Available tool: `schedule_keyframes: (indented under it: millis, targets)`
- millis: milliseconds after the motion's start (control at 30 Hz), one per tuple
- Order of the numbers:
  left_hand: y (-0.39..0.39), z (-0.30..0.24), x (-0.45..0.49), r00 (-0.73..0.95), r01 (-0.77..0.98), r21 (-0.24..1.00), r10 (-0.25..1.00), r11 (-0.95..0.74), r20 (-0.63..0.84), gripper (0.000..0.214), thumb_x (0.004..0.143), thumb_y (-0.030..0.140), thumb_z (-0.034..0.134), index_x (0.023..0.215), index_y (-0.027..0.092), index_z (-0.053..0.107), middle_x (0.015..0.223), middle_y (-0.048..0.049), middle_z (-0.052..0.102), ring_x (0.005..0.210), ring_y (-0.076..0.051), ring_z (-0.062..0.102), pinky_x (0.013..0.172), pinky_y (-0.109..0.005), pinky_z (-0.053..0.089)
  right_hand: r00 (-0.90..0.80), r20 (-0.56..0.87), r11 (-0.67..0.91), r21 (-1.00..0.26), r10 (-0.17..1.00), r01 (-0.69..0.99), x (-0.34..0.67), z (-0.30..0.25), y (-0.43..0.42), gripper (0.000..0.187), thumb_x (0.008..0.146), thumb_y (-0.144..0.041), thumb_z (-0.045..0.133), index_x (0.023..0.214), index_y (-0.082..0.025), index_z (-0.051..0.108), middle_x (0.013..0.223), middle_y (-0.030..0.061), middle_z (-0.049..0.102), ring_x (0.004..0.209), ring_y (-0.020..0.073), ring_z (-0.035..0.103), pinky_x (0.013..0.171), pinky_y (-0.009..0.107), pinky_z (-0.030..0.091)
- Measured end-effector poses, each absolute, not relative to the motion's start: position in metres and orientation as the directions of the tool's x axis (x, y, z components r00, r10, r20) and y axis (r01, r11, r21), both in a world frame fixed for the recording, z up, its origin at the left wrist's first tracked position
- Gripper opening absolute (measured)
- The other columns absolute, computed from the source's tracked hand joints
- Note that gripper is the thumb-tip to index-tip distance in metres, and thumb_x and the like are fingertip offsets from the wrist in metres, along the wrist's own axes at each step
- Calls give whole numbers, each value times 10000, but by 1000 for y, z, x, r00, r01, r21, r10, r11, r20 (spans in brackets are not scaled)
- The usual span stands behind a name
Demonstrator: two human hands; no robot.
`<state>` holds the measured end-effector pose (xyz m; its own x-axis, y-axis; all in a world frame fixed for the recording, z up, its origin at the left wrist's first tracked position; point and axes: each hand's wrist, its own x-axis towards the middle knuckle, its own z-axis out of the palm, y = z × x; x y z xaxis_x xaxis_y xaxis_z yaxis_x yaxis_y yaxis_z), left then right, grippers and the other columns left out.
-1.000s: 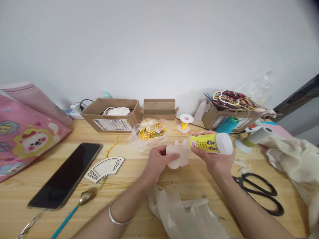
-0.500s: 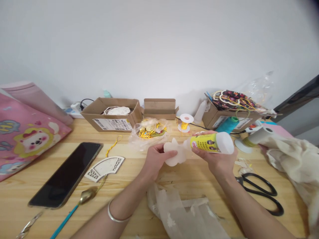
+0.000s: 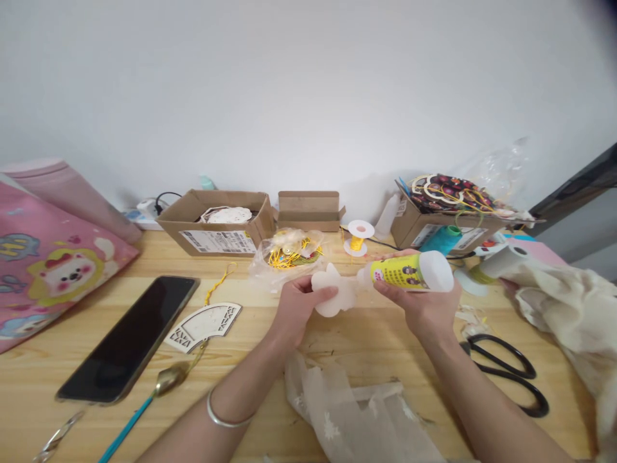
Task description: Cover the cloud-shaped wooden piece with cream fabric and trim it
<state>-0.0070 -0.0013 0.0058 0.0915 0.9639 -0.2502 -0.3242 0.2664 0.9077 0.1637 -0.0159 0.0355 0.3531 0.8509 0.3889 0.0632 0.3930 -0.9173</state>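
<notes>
My left hand [image 3: 295, 308] is closed on a small pale flower-shaped piece [image 3: 332, 292], held above the wooden table [image 3: 376, 347]. My right hand [image 3: 421, 302] grips a white glue bottle with a yellow label [image 3: 409, 271], lying sideways with its nozzle against the piece's right edge. A silver bangle sits on my left wrist. A sheer cream fabric [image 3: 351, 411] lies on the table just below my hands.
A dark phone [image 3: 128, 337], a fan-shaped cutout [image 3: 202, 326] and a spoon-like tool [image 3: 164, 382] lie at left. Black scissors [image 3: 506, 373] lie at right. Cardboard boxes [image 3: 216, 222], a bag of yellow cords [image 3: 289, 254], a thread spool [image 3: 359, 236] and cloth [image 3: 573, 321] line the back and right.
Both hands have risen slightly and shifted a little away from me, keeping the piece and the bottle nozzle together. The bottle has tilted a bit more level.
</notes>
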Motion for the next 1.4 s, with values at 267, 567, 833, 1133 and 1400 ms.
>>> schedule_keyframes:
  millis: [267,567,833,1133,1400]
  targets:
    - [-2,5,-6,127,-329,903,960,276,-248,247,519,214,762,750,144,706,728,-27,703,649,-154,613,622,-264,489,303,419,447,-894,856,-27,162,33,-16,412,477,-111,782,836,-214,609,785,-13,685,723,180,649,662,300,553]
    - [-9,9,-2,192,-277,911,946,307,-260,247,533,225,756,753,125,702,690,-42,698,606,-151,605,561,-246,472,328,379,426,-901,866,-83,157,31,-16,432,489,-143,785,858,-222,574,793,-14,687,719,177,650,648,296,544]
    - [-8,8,0,188,-255,917,946,307,-264,251,519,215,761,742,118,699,695,-45,702,606,-151,605,557,-246,480,358,396,433,-901,846,-26,157,29,-15,442,486,-152,792,862,-212,568,799,-9,689,706,173,651,632,293,555]
    - [-9,9,-1,177,-250,926,954,282,-243,230,530,224,753,728,120,699,693,-42,701,606,-147,605,558,-240,480,242,456,471,-882,856,-3,156,30,-16,392,526,-141,773,864,-220,590,832,3,679,762,186,642,698,331,545]
    - [-9,9,0,170,-233,928,952,290,-255,220,526,221,752,714,120,700,683,-41,700,588,-142,601,546,-235,475,213,444,464,-884,870,-53,156,27,-15,423,527,-122,769,882,-233,568,843,-2,676,789,198,643,709,346,545]
